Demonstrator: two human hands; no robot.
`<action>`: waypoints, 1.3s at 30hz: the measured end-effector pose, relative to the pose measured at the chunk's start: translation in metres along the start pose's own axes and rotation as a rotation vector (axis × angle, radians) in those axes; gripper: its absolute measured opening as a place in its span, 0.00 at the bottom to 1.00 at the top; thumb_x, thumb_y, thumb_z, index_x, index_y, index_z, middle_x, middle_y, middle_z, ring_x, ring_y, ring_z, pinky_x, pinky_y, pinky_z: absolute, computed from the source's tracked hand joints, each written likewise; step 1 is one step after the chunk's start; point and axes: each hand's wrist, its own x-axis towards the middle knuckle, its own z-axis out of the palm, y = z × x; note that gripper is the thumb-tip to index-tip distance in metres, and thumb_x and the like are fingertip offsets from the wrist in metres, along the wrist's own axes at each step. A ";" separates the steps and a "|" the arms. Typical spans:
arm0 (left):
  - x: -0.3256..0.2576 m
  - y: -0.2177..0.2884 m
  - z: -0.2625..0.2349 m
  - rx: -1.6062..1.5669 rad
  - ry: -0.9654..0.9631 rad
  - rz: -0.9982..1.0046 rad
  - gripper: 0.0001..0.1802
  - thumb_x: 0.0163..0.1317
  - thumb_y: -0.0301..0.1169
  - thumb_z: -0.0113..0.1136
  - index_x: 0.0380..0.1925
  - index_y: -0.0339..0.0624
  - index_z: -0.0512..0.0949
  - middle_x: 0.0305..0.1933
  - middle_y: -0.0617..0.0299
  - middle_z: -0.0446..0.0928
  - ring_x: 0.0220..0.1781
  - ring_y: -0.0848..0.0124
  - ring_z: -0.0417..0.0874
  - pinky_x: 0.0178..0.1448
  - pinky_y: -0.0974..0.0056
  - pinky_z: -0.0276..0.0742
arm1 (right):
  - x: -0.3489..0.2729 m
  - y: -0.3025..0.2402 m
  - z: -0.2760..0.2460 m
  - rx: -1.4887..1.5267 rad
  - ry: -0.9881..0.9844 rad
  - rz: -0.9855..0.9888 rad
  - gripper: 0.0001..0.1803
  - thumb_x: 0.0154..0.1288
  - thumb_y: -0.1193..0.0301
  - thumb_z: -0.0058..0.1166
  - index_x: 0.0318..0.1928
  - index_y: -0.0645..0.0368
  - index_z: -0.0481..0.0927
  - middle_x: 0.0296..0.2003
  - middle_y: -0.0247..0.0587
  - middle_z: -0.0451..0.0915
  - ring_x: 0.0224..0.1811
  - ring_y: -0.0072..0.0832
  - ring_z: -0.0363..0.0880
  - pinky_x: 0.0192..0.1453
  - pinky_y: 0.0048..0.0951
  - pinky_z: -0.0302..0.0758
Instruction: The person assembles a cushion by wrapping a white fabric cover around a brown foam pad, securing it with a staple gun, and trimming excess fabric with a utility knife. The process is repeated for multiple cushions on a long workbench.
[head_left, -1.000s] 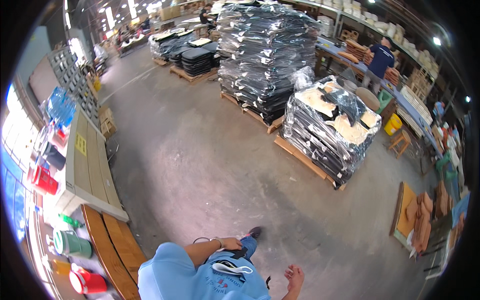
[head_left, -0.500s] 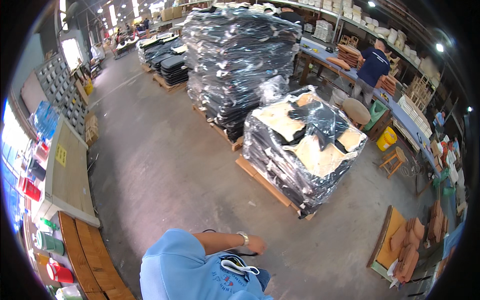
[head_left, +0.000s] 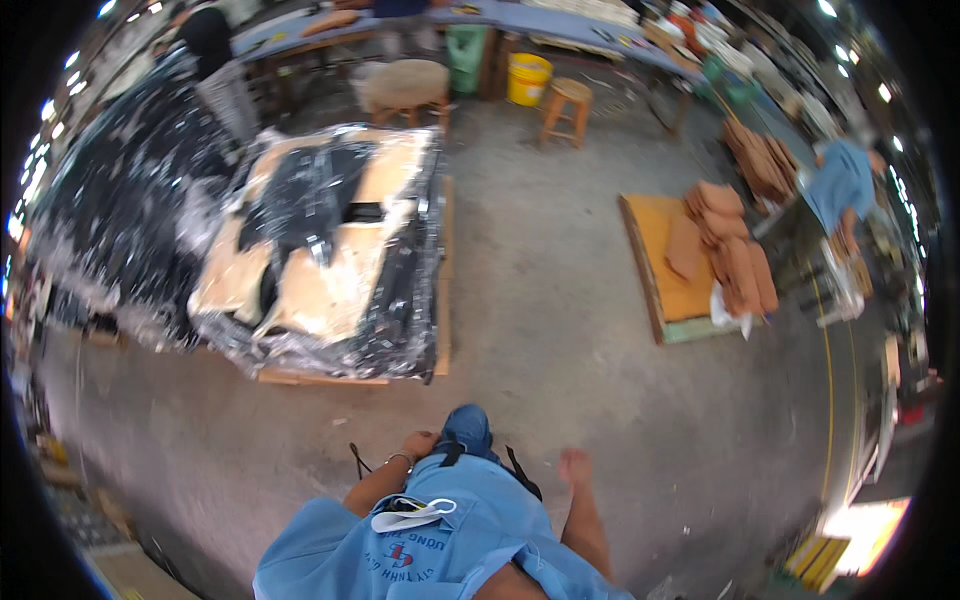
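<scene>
Looking down past your blue shirt (head_left: 450, 550), you have both hands low at your sides over the grey concrete floor (head_left: 560, 300): your left hand (head_left: 418, 443) is curled narrow near your hip, a bracelet on the wrist, and whether it grips anything you cannot tell from here; your right hand (head_left: 574, 466) hangs loose with fingers together, holding nothing. Nearest to you, just ahead and to the left, sits a wooden pallet (head_left: 440, 300) bearing a plastic-wrapped stack of black sheets (head_left: 330, 250) topped with tan cardboard pieces. Beyond it, further left, rises a taller wrapped black stack (head_left: 120, 210). Off to your right lies a low orange platform (head_left: 665, 260) with piles of brown leather-like pieces (edges blurred). Farther back stand a wooden stool (head_left: 568, 100), a yellow bucket (head_left: 527, 78) and a long workbench (head_left: 440, 20). Another person in blue (head_left: 840, 185) works at the far right.
</scene>
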 end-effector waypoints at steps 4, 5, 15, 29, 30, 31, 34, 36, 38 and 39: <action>0.071 0.026 -0.032 0.254 -0.029 0.098 0.20 0.69 0.46 0.51 0.49 0.51 0.86 0.56 0.46 0.85 0.60 0.47 0.84 0.66 0.49 0.78 | 0.267 0.047 -0.125 1.170 0.016 0.774 0.12 0.77 0.67 0.55 0.48 0.62 0.84 0.37 0.35 0.85 0.32 0.23 0.82 0.36 0.25 0.78; 0.099 0.035 -0.040 0.380 -0.062 0.119 0.20 0.68 0.46 0.52 0.50 0.52 0.86 0.56 0.47 0.85 0.61 0.47 0.84 0.67 0.49 0.78 | 0.314 0.062 -0.141 1.208 0.053 0.698 0.12 0.78 0.68 0.53 0.50 0.64 0.84 0.38 0.36 0.86 0.32 0.20 0.82 0.35 0.24 0.78; 0.400 0.307 -0.162 0.565 -0.171 0.284 0.15 0.65 0.36 0.60 0.48 0.45 0.85 0.54 0.51 0.86 0.54 0.51 0.87 0.58 0.50 0.84 | 0.404 0.151 -0.030 1.250 -0.025 1.007 0.16 0.72 0.60 0.59 0.37 0.61 0.87 0.29 0.40 0.84 0.33 0.30 0.84 0.37 0.35 0.80; 0.679 0.645 -0.213 -0.076 0.210 -0.027 0.22 0.67 0.39 0.66 0.56 0.39 0.85 0.41 0.53 0.89 0.39 0.71 0.89 0.46 0.63 0.84 | 0.657 0.396 0.040 0.640 -0.664 0.735 0.19 0.69 0.57 0.51 0.38 0.58 0.87 0.36 0.56 0.86 0.45 0.51 0.86 0.50 0.52 0.81; 0.687 0.655 -0.209 -0.069 0.222 -0.005 0.21 0.67 0.40 0.66 0.55 0.40 0.85 0.41 0.53 0.89 0.39 0.70 0.89 0.46 0.63 0.84 | 0.704 0.426 0.042 0.511 -0.609 0.611 0.18 0.69 0.58 0.51 0.38 0.58 0.87 0.36 0.56 0.86 0.46 0.52 0.85 0.51 0.52 0.81; 0.690 0.653 -0.193 -0.108 0.248 -0.013 0.21 0.67 0.40 0.66 0.54 0.40 0.86 0.41 0.53 0.89 0.38 0.70 0.89 0.46 0.63 0.84 | 0.767 0.476 0.038 0.331 -0.537 0.422 0.18 0.69 0.58 0.50 0.38 0.58 0.86 0.36 0.57 0.86 0.46 0.52 0.85 0.51 0.53 0.81; 0.744 0.709 -0.169 -0.373 0.230 -0.039 0.20 0.64 0.42 0.66 0.50 0.42 0.88 0.44 0.50 0.90 0.45 0.59 0.91 0.52 0.55 0.84 | 0.922 0.655 -0.020 0.214 -0.007 0.166 0.13 0.72 0.63 0.53 0.45 0.59 0.81 0.34 0.43 0.81 0.32 0.37 0.79 0.38 0.43 0.77; 0.760 0.723 -0.199 -0.489 0.217 -0.140 0.19 0.64 0.42 0.65 0.49 0.43 0.88 0.44 0.51 0.90 0.47 0.58 0.91 0.52 0.55 0.84 | 1.048 0.706 -0.120 1.395 0.336 -0.002 0.13 0.79 0.64 0.56 0.56 0.56 0.79 0.38 0.31 0.79 0.32 0.22 0.75 0.33 0.24 0.73; 0.775 0.691 -0.220 -0.181 0.239 -0.126 0.17 0.64 0.42 0.61 0.44 0.44 0.90 0.41 0.55 0.90 0.45 0.60 0.90 0.51 0.56 0.84 | 1.162 0.665 -0.187 1.423 0.305 0.532 0.10 0.80 0.65 0.55 0.53 0.56 0.80 0.37 0.30 0.78 0.33 0.16 0.73 0.31 0.19 0.69; 0.794 0.685 -0.225 -0.075 0.199 -0.052 0.18 0.63 0.42 0.62 0.44 0.43 0.90 0.39 0.55 0.90 0.43 0.63 0.90 0.50 0.58 0.84 | 1.191 0.659 -0.208 1.422 0.323 0.544 0.09 0.80 0.66 0.55 0.52 0.56 0.80 0.37 0.29 0.78 0.33 0.15 0.73 0.31 0.18 0.68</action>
